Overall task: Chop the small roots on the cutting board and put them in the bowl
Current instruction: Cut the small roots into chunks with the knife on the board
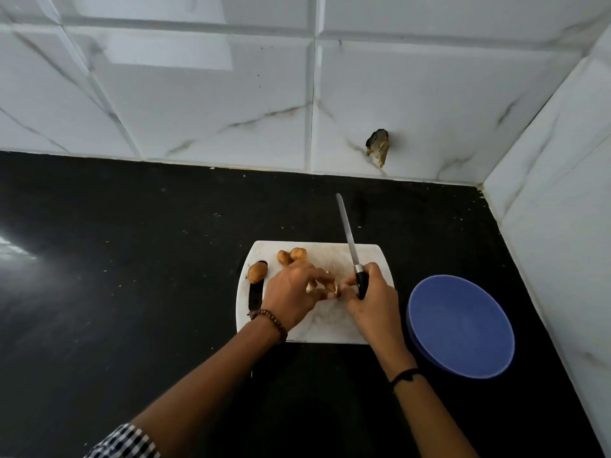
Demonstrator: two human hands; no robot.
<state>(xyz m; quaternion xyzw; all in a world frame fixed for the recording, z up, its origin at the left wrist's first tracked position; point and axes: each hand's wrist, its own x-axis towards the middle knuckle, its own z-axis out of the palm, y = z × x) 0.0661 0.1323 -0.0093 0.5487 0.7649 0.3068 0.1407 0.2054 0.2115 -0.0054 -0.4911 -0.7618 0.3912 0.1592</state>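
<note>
A white cutting board lies on the black counter. Two brown roots sit at its far left and another root rests by the handle slot. My left hand curls its fingers over pale cut root pieces in the board's middle. My right hand grips the black handle of a knife, whose blade points away over the board's far edge. The fingertips of both hands meet at the pieces. A blue bowl stands just right of the board, with nothing visible inside.
The black counter stretches wide to the left and in front of the board. White marbled tile walls close off the back and right, forming a corner behind the bowl. A broken hole marks the back wall.
</note>
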